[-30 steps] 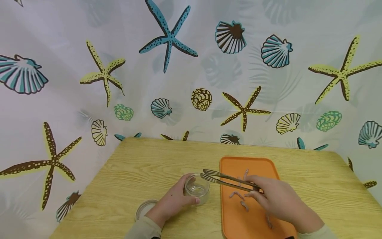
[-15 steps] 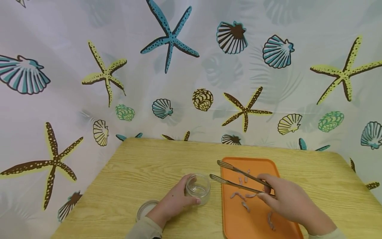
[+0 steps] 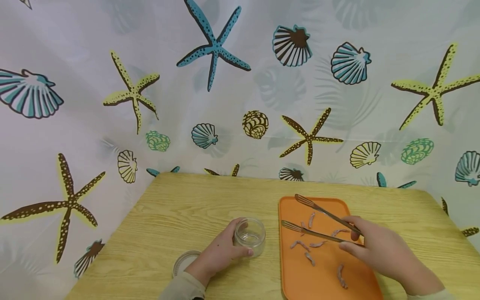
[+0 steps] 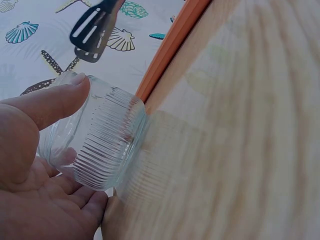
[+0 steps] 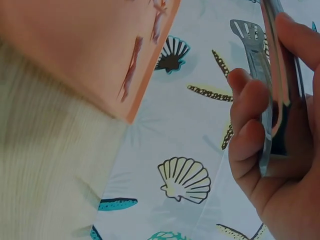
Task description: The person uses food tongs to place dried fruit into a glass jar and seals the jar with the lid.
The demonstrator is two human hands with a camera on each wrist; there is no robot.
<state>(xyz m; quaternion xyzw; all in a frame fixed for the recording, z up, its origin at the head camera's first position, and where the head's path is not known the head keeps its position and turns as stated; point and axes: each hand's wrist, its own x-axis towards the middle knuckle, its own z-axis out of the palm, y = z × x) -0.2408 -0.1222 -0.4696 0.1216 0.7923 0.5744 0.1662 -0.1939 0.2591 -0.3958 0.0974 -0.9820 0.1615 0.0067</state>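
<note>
Slotted metal tongs [image 3: 333, 216] have moved rightward from beside the jar's mouth, and their two arms, close together a second ago, now stand spread over the upper part of an orange rectangular tray [image 3: 315, 285]. Gripping them at the lower right of the frame is the right hand [image 3: 386, 250]. Several thin, crooked, grey-brown strips [image 3: 341, 276] lie scattered on the tray, one apart from the others near its lower right. At lower centre, the left hand [image 3: 222, 249] keeps its thumb and fingers around a clear, ribbed glass jar [image 3: 252, 240], upright on the yellow wood-grain table [image 3: 168, 208]. Partly hidden behind that wrist lies a round, pale, grey-rimmed lid [image 3: 181, 263].
</note>
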